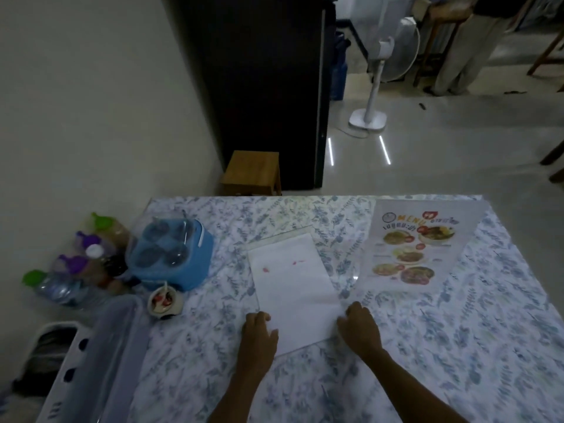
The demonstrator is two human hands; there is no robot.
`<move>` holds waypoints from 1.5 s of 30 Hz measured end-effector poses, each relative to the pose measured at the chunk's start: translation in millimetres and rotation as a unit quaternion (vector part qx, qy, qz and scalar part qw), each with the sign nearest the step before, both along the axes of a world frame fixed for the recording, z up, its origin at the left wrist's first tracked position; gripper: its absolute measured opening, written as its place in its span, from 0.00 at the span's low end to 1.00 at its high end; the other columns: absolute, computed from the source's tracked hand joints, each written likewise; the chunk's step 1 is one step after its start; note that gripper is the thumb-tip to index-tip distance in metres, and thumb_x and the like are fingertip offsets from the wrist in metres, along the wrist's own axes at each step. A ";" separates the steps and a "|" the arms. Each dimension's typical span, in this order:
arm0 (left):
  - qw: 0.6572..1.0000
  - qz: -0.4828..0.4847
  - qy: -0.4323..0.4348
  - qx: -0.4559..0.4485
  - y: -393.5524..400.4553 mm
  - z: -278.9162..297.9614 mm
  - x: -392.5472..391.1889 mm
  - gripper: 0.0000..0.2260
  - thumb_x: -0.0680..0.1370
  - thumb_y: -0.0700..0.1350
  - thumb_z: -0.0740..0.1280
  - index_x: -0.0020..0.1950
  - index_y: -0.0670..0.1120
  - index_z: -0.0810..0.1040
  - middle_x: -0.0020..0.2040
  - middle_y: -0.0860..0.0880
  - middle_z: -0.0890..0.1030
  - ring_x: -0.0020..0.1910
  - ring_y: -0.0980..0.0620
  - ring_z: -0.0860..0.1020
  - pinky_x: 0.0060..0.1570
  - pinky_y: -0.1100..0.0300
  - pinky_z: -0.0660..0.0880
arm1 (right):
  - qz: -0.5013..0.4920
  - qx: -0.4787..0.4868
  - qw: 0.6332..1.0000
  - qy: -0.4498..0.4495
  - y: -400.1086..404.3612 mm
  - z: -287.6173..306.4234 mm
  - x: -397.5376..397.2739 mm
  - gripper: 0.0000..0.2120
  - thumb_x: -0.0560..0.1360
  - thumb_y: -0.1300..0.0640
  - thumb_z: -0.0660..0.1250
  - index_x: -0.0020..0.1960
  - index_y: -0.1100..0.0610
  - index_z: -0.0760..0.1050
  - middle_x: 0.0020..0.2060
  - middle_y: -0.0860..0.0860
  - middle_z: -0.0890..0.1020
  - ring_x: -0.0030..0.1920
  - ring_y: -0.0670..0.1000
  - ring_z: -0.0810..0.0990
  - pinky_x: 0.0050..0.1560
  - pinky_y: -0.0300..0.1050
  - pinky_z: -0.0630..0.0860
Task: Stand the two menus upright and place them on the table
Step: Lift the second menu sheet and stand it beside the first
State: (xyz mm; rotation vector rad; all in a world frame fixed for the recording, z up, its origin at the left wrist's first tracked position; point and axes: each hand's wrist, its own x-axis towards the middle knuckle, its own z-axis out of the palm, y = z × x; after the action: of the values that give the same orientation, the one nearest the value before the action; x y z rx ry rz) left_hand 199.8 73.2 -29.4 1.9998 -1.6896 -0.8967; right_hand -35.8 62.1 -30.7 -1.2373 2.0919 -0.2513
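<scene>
At the centre of the table (457, 346), a menu (294, 288) lies flat with its plain white back upward: a rectangular sheet inside a clear, glossy holder whose transparent edge shows beyond the paper at the far end, with a few small pink marks on the white. Left hand (259, 329) rests on the near left corner of this sheet, fingers loosely curled and pressing down rather than gripping. Right hand (360, 326) rests at the near right corner, fingers bent over the edge; whether they grip the edge cannot be told. To the right and farther back, a second menu (418, 250) also lies flat, face up, printed with round photographs of dishes and an orange heading, apart from the first. Both rest on a soft cloth with a pale blue leaf pattern that covers the table. Left of the white sheet stands a blue plastic caddy (171, 257) with a clear domed lid over four round cups; just in front of it sits a small round cup (164, 300). Farther left, at the table's edge, is a cluster of bottles (76, 264) with green, purple and white caps.
</scene>
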 end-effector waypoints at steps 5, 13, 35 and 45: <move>1.000 -0.009 0.024 -0.005 -2.8 -4.4 11.7 0.10 0.76 0.40 0.70 0.56 0.44 0.74 0.57 0.47 0.70 0.47 0.53 0.74 0.49 0.65 0.72 | -0.019 0.019 1.000 0.010 -0.4 4.1 8.7 0.19 0.78 0.52 0.64 0.62 0.64 0.68 0.58 0.62 0.77 0.58 0.63 0.78 0.56 0.52 0.74; 0.996 0.012 0.087 0.033 -12.8 -9.4 34.7 0.15 0.75 0.36 0.71 0.60 0.44 0.75 0.57 0.46 0.71 0.50 0.50 0.76 0.49 0.62 0.75 | -0.070 0.003 0.997 0.036 16.1 4.1 31.3 0.21 0.79 0.44 0.65 0.57 0.63 0.70 0.50 0.61 0.81 0.50 0.62 0.82 0.48 0.52 0.77; 0.974 -0.141 0.165 -0.069 -25.7 68.6 83.2 0.12 0.75 0.35 0.72 0.55 0.46 0.84 0.48 0.43 0.77 0.45 0.52 0.78 0.45 0.75 0.71 | -0.138 -0.134 0.942 -0.275 42.7 139.2 6.1 0.07 0.77 0.54 0.72 0.48 0.56 0.86 0.45 0.56 0.87 0.39 0.54 0.88 0.43 0.48 0.83; 0.957 -0.155 0.203 -0.140 -27.7 125.1 77.7 0.16 0.68 0.60 0.75 0.49 0.52 0.86 0.52 0.55 0.81 0.52 0.60 0.78 0.48 0.69 0.73 | -0.072 -0.189 0.934 -0.294 56.3 191.7 3.8 0.21 0.74 0.37 0.68 0.49 0.54 0.85 0.41 0.50 0.88 0.45 0.48 0.87 0.50 0.48 0.82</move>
State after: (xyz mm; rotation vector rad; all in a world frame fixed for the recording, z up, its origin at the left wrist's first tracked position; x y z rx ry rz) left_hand 277.5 45.5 95.7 1.2835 -1.7887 -1.0194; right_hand -32.1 118.4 160.9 -1.0416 1.6418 -1.0017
